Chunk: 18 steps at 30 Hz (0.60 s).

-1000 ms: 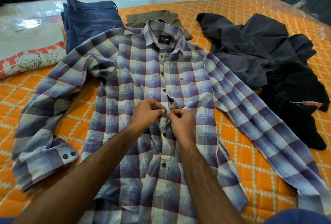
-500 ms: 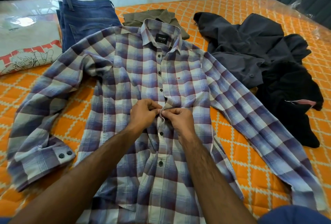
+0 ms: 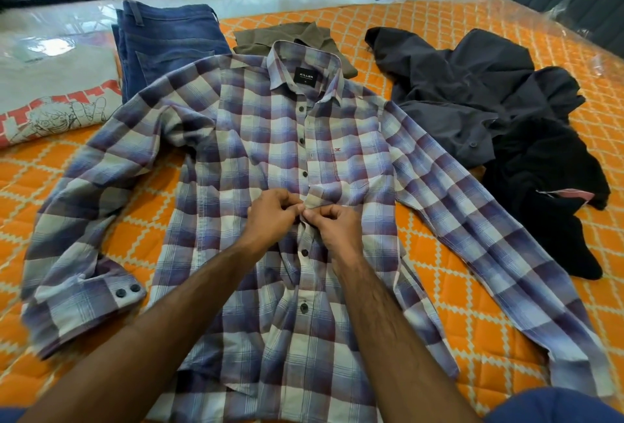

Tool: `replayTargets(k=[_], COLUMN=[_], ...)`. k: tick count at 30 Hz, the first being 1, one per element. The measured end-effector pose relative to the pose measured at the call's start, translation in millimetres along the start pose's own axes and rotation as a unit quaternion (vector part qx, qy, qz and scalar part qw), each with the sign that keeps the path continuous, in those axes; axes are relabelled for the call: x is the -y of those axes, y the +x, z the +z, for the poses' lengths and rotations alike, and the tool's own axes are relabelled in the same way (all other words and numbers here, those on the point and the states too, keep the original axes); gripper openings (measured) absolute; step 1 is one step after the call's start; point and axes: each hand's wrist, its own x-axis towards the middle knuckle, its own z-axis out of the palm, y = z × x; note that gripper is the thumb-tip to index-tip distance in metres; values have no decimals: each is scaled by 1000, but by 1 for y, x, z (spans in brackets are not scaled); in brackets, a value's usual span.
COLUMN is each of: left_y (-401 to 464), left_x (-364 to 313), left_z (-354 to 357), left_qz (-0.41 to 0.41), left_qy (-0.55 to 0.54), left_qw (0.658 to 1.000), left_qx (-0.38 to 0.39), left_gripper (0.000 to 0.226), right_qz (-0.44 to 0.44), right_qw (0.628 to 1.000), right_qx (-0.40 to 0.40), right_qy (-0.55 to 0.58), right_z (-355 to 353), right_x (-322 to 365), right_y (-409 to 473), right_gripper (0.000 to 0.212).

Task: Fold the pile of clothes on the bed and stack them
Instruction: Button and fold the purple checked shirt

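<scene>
Two bare forearms of mine reach forward over the lower half of a long-sleeved shirt in a blue, purple and cream check (image 3: 236,138), which lies face up and spread flat on the bed, an orange quilted mattress with a cream diamond pattern (image 3: 479,314). Hem nearest me, collar away from me, both sleeves out to the sides. Cuff of the sleeve on my left shows two dark buttons.

Left hand (image 3: 270,220): fingers curled, tips pinching the button-side edge of the shirt front at about mid-chest height. Right hand (image 3: 332,228): fingers curled, thumb and forefinger pinching the opposite edge of the front at the same spot. Fingertips of both hands meet at the placket. Whether a button sits between them, cannot tell; it is covered by my fingers. Dark buttons are visible on the placket both above and below my hands.

To the right, beside the sleeve: a crumpled black garment (image 3: 547,186), and just beyond and touching it a crumpled dark grey garment (image 3: 452,84).

Beyond the collar: an olive-green folded garment (image 3: 270,39), partly covered by the collar. To its left, folded blue denim jeans (image 3: 165,41), the shirt's shoulder overlapping their near edge. Further left, a grey folded T-shirt with a red and white cartoon print (image 3: 50,98).

Far edge: pale glossy floor (image 3: 256,0).
</scene>
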Motion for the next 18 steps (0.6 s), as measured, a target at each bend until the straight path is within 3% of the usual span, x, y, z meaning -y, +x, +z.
replayTargets(k=[8, 12, 18], left_y=[-5, -9, -7], left_x=[4, 2, 2], left_z=[14, 15, 10], left_qz=[39, 71, 65], left_qy=[70, 71, 60], left_qw=[995, 992, 994], left_qx=[-63, -77, -63], left_gripper=[5, 18, 35], right_qz=[-3, -20, -24], right_qw=[999, 995, 995], right_qx=[-21, -63, -58], right_qy=[-34, -71, -73], right_z=[4, 12, 11], right_x=[3, -1, 0], right_y=[-2, -3, -6], right_gripper=[11, 11, 12])
